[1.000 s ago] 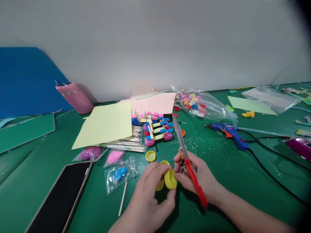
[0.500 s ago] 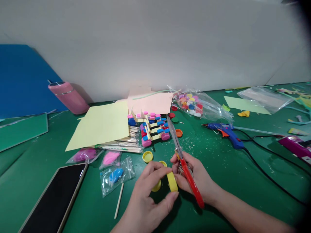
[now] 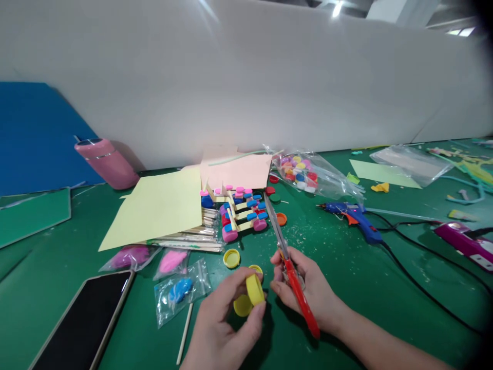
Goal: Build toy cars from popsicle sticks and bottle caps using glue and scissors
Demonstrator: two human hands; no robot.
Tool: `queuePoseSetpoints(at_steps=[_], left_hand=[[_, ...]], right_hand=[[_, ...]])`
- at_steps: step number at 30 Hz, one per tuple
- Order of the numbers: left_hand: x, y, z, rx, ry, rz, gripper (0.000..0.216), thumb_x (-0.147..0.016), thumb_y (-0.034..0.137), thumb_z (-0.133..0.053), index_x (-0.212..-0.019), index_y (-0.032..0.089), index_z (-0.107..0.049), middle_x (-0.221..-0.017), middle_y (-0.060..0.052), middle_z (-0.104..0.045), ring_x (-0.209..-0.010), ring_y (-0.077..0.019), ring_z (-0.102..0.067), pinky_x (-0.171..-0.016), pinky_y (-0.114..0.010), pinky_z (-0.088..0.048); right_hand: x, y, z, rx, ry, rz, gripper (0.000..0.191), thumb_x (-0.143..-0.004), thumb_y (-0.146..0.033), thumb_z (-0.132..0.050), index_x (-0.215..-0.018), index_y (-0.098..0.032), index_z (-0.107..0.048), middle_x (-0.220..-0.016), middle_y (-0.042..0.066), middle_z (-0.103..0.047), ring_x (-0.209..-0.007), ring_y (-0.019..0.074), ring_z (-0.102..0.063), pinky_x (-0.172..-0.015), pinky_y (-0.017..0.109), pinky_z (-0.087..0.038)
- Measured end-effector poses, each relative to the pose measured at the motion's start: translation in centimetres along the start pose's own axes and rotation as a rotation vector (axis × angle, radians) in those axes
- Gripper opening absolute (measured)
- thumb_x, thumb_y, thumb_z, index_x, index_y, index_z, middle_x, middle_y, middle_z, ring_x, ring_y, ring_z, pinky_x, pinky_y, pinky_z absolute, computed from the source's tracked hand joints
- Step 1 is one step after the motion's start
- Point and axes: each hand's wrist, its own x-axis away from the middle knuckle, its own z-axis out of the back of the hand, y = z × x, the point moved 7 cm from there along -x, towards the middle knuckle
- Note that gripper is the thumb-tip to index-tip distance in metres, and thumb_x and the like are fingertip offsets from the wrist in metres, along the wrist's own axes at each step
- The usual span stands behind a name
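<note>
One yellow cap (image 3: 254,290) is pinched between the fingers and thumb of my left hand (image 3: 221,326) in the head view, raised and tilted above the green table (image 3: 370,318). My right hand (image 3: 318,290) is closed around the scissors (image 3: 298,298), red handle across my palm and blades pointing away from me; I cannot tell whether the blades are parted. My right thumb is near the cap, apart from it.

Three more yellow caps are close by: one (image 3: 231,258) lies hollow side up beyond my left hand, another (image 3: 257,269) peeks out behind my fingers, and a third (image 3: 242,306) shows through the gap between finger and thumb. Beyond them is the pink and blue model (image 3: 252,225), with an orange cap (image 3: 281,219) to its right. Left of my left hand are a pouch (image 3: 181,292) of blue clay, a stick (image 3: 185,334) and the phone (image 3: 82,324). The glue gun (image 3: 364,223) lies right of the scissors.
</note>
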Motion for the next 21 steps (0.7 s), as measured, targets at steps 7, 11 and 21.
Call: queuePoseSetpoints(at_steps=[7,11,21], left_hand=[[-0.5,-1.9,2.6,0.021,0.197,0.075,0.031,-0.064,0.017,-0.063,-0.095,0.02,-0.058,-0.09,-0.006,-0.066,-0.078,-0.0198,-0.065,-0.069,-0.027,-0.054],[-0.7,-2.5,3.5,0.023,0.245,0.082,0.029,-0.064,0.017,-0.062,-0.093,0.021,-0.058,-0.085,-0.005,-0.066,-0.075,-0.0186,-0.065,-0.068,-0.027,-0.054],[-1.1,-3.7,4.8,0.13,0.317,0.202,0.026,-0.063,0.021,-0.065,-0.089,0.021,-0.061,-0.084,-0.003,-0.068,-0.074,-0.0199,-0.065,-0.066,-0.027,-0.054]], right_hand=[[0.4,-1.0,0.5,0.247,0.01,0.171,0.022,-0.064,-0.015,-0.061,-0.076,-0.022,-0.044,-0.061,-0.007,-0.042,-0.052,0.0084,-0.038,-0.048,0.018,-0.034],[0.2,-0.9,0.6,0.446,-0.01,0.219,0.021,-0.062,-0.011,-0.059,-0.076,-0.021,-0.047,-0.064,-0.005,-0.046,-0.054,0.0097,-0.04,-0.05,0.019,-0.034],[0.1,-0.7,0.9,0.545,-0.039,0.196,0.019,-0.065,-0.021,-0.06,-0.077,-0.021,-0.046,-0.069,-0.002,-0.051,-0.057,0.0123,-0.045,-0.052,0.021,-0.038]])
